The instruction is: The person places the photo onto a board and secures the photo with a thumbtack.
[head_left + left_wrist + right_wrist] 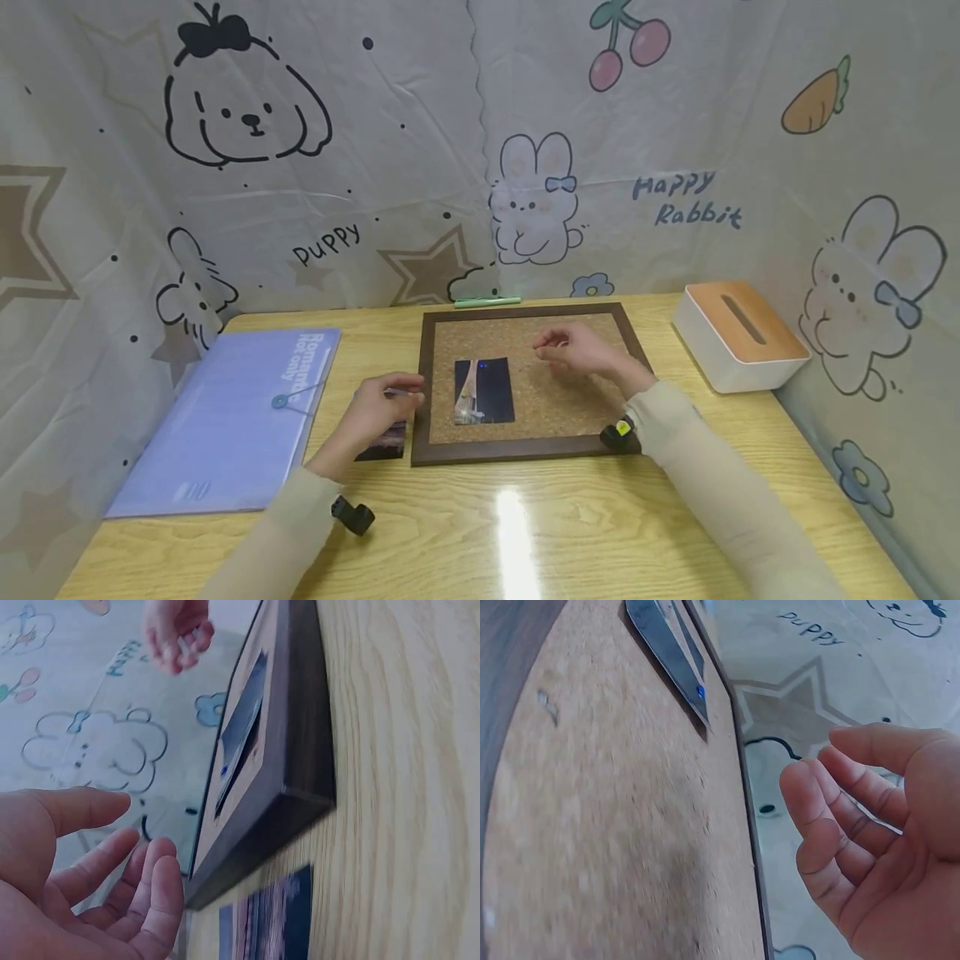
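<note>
At centre frame I see a dark photo (495, 393) with a pale left streak and a blue dot near its top edge, lying on the brown-framed corkboard (558, 408). Left hand (377, 408) and right hand (579, 348) look empty, fingers loosely bent. Far right, a wood-topped white box (738, 346); contents hidden.

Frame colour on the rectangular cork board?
The frame round the rectangular cork board is dark brown; clearest in the head view.
</note>
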Available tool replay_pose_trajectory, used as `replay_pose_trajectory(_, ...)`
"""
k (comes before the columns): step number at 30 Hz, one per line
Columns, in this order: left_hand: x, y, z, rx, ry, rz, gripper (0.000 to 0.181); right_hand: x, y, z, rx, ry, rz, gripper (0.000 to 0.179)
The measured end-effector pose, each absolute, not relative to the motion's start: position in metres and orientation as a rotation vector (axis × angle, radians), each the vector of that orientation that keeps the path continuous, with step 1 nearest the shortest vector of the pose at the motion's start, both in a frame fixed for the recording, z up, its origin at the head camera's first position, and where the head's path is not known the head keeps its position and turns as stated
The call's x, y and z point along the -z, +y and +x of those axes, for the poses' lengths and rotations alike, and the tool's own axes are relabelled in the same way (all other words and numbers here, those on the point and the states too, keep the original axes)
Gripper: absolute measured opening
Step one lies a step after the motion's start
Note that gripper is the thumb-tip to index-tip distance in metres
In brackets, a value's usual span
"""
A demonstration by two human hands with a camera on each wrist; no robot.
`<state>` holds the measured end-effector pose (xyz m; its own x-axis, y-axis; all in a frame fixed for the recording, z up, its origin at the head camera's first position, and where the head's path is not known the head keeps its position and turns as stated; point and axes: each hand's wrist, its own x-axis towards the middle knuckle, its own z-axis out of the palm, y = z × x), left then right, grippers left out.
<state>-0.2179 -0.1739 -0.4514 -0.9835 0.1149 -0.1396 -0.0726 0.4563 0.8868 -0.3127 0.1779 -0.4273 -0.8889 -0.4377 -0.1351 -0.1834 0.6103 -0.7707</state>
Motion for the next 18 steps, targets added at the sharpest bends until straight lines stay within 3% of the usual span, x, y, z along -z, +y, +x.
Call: replay_pose_trajectory(18, 0.456, -0.241, -0.194, -1.570, 2.489, -0.176, 0.044, 0.421, 0.244, -0.284, 1.191, 2.597, -0.422, 0.034)
